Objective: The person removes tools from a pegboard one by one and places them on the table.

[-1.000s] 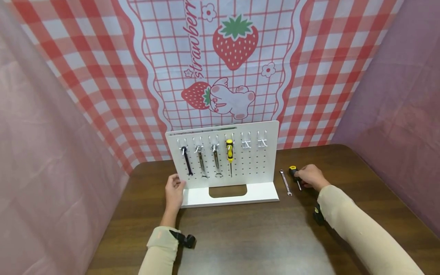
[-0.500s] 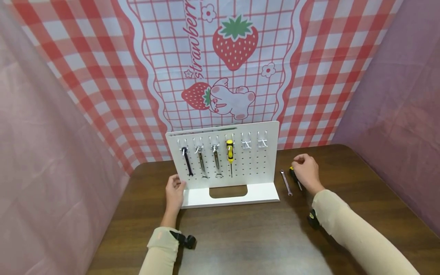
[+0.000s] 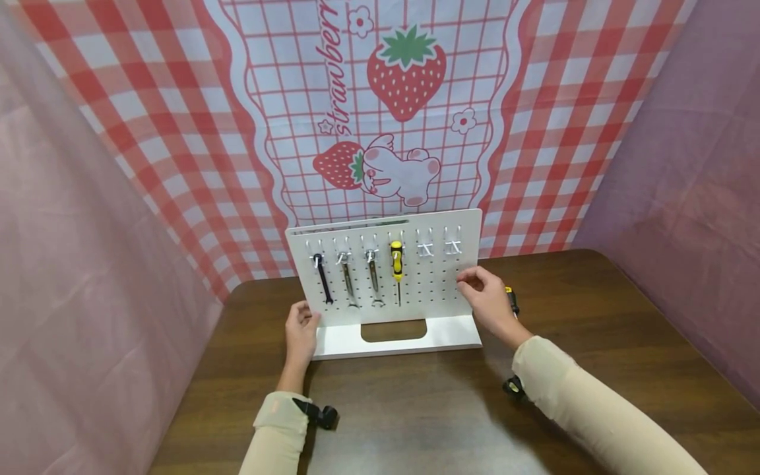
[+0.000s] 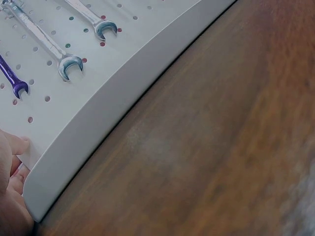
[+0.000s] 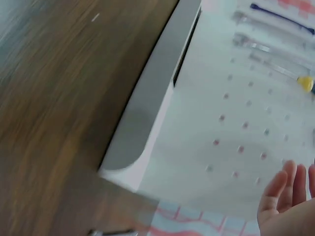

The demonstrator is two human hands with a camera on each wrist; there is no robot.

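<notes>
My left hand (image 3: 301, 333) grips the lower left edge of a white pegboard stand (image 3: 454, 333), thumb in front. In the left wrist view, that thumb (image 4: 18, 144) presses the board's face. My right hand (image 3: 488, 303) is in front of the board's right edge, fingers loosely bent, nothing seen between them. On hooks hang a black wrench (image 3: 324, 280), two silver wrenches (image 3: 348, 280) and a yellow-black screwdriver (image 3: 397, 262). A second screwdriver (image 3: 512, 301) lies on the table, partly hidden behind my right hand.
Two bare white hooks (image 3: 453, 247) are at the board's upper right. A metal tool end (image 5: 113, 232) shows on the wooden table (image 3: 415, 409), low in the right wrist view. A checked strawberry cloth (image 3: 410, 99) hangs close behind the board.
My right hand has let go of the screwdriver on the table and moved left to the board's right edge, now covering the small wrench. My left hand has stayed put.
</notes>
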